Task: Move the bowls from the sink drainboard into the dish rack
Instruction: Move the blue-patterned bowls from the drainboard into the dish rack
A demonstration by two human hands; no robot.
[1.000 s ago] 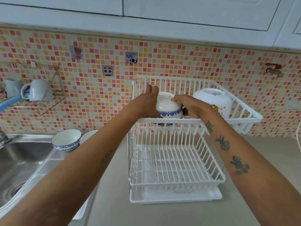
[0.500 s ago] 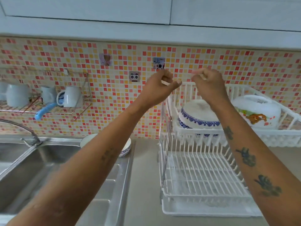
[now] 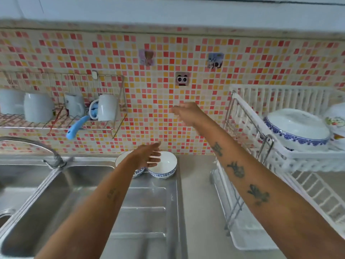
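Left hand (image 3: 147, 156), fingers spread and empty, over two bowls (image 3: 163, 166) at the drainboard's (image 3: 149, 212) back edge; right hand (image 3: 186, 113) loose, empty, left of the rack (image 3: 280, 156).

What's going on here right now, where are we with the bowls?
A person is shifting bowls from the drainboard to the dish rack. One blue-rimmed bowl sits upside down on the rack's upper shelf, beside another dish. Two bowls remain on the drainboard: the left hand, open, reaches over them, above the right-hand bowl and hiding part of the left-hand bowl. The right hand is empty in mid-air.
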